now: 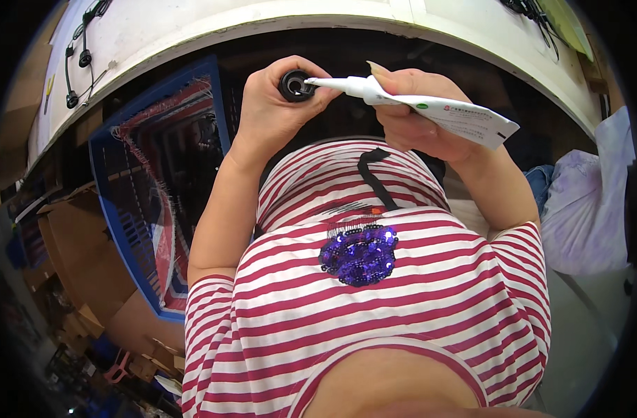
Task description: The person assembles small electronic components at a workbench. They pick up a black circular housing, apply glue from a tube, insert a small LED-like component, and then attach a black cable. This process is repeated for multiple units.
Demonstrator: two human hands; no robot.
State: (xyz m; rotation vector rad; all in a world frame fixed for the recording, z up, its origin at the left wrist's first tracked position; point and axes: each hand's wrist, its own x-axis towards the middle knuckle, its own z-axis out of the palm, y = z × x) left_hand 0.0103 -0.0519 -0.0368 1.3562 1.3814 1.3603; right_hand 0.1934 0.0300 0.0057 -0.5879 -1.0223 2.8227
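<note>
My left hand (263, 104) is closed round a small black round part (284, 86), its hollow end facing up. In my right hand (419, 129) is a white squeeze tube (465, 118) with a long tapered nozzle (329, 82). The tube lies nearly level, its flat end off to the right. Its nozzle points left, and the tip is at the rim of the black part; whether it touches cannot be made out. Both hands are held up in front of my striped shirt, just short of the white table.
The white table (263, 22) curves across the far side, with black cables (86, 57) at its left and more cables (534, 15) at its right. A blue crate (224, 104) with striped cloth stands left, beside cardboard boxes (82, 244). At right hangs a pale purple bag (576, 209).
</note>
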